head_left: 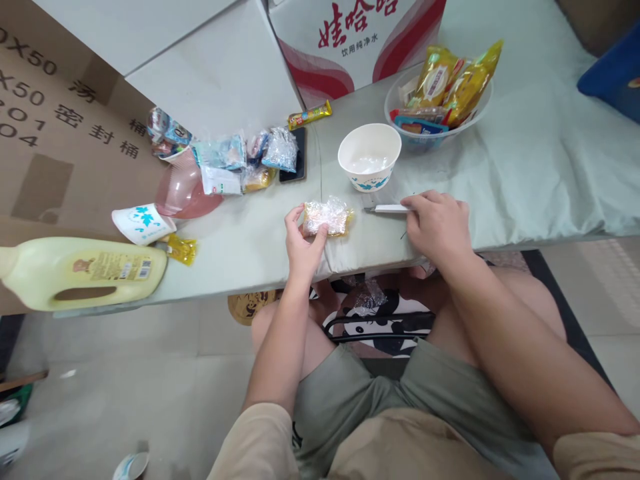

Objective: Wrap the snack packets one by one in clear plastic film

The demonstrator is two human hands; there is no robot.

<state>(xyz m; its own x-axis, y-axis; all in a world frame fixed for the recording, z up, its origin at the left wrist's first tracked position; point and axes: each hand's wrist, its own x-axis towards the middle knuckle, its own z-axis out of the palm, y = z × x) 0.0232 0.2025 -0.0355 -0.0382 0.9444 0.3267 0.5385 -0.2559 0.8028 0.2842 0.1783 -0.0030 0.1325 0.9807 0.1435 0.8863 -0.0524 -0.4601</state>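
Note:
My left hand (pixel 305 247) is closed around a small bubble-wrapped packet (pixel 327 217) with yellow showing at its edges, its thumb pressed on the near side. In my right hand (pixel 440 227) is a slim white utility knife (pixel 393 209), its dark tip pointing left toward the packet. The tip and the packet are a small distance apart. Behind the two hands stands a white paper bowl (pixel 370 157) with a blue leaf print. A piece of clear plastic lies between that bowl and the knife.
A clear plastic bowl (pixel 480 110) with several snack packs stands at the back right. At the left are wrapped packets (pixel 223 153) by a phone (pixel 300 155), a pink bowl (pixel 185 187), a tipped paper cup (pixel 143 223) and a yellow jug (pixel 90 273). A printed carton (pixel 355 40) stands behind.

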